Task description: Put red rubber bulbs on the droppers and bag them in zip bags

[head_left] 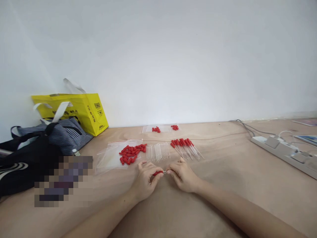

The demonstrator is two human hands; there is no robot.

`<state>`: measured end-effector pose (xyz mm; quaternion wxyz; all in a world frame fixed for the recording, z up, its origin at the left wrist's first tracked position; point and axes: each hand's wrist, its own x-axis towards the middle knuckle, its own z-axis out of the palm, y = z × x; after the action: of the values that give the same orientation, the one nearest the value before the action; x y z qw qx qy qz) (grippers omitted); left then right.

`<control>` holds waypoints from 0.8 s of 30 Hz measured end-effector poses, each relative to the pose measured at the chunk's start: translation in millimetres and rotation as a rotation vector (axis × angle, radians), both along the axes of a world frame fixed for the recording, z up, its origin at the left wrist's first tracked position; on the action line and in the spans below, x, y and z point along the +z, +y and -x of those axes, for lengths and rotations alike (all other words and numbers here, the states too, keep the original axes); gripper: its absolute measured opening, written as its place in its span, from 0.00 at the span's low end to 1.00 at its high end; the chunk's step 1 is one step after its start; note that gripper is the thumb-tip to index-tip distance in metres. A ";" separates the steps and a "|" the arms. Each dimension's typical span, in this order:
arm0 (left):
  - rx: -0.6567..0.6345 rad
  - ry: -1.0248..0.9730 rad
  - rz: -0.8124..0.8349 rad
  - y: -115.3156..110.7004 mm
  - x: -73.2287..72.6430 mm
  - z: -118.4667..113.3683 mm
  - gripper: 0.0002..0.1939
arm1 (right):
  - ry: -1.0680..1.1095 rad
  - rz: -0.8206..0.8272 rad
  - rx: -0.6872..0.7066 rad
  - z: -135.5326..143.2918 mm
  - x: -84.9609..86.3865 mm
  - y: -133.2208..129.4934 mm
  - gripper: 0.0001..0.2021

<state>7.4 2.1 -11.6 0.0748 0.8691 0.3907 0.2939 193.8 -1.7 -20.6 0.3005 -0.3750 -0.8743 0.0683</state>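
Note:
My left hand [146, 180] pinches a red rubber bulb [158, 173] in front of me. My right hand [183, 175] is closed on a thin clear tube [165, 172], whose end meets the bulb between my hands. Just beyond my left hand lies a pile of red bulbs [130, 152], partly on a clear plastic bag [111, 157]. A row of clear tubes [158, 152] lies beside the pile. To the right of the row, several tubes with red bulbs on their ends [185, 147] lie side by side.
Near the wall, small red pieces [156, 129] lie on clear bags. At the left stand a yellow bag [95, 114], a striped bag [71, 135] and a black bag [32, 162]. A white power strip [284, 152] with cables lies at the right.

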 end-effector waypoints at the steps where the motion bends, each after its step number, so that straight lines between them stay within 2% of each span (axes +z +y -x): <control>1: 0.010 -0.007 0.006 1.9 -0.1 0.9 0.08 | -0.023 -0.004 -0.003 -0.8 1.5 1.1 0.10; 7: 0.027 -0.016 0.037 13.7 -6.0 8.3 0.09 | -0.227 -0.152 -0.058 -8.3 8.4 7.2 0.08; 13: 0.040 0.045 0.116 16.8 -7.3 11.3 0.10 | -0.363 -0.223 -0.095 -6.7 7.3 7.8 0.09; 15: 0.109 0.054 0.079 18.0 -5.0 12.8 0.14 | -0.351 -0.221 -0.115 -8.2 4.6 11.0 0.08; 16: 0.161 0.053 0.043 19.2 -3.8 14.3 0.20 | -0.322 -0.213 -0.150 -10.3 3.0 14.0 0.08; 18: 0.287 0.057 -0.034 23.3 -1.8 19.0 0.32 | -0.224 -0.190 -0.295 -16.8 -0.1 22.8 0.08; 19: 0.359 0.066 -0.062 26.1 -0.9 22.1 0.34 | -0.161 -0.179 -0.405 -20.7 -1.4 28.2 0.09; 21: 0.506 0.098 -0.088 32.7 0.8 29.2 0.30 | -0.073 -0.150 -0.620 -28.2 -3.3 39.8 0.10; 24: 0.694 0.150 -0.113 42.1 4.0 40.0 0.20 | -0.074 -0.092 -0.806 -35.0 -5.0 54.6 0.09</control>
<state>-32.6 44.2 -7.7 -0.1066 0.7066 0.6501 0.2582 228.8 52.9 -25.7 0.2879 -0.6761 -0.6696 -0.1078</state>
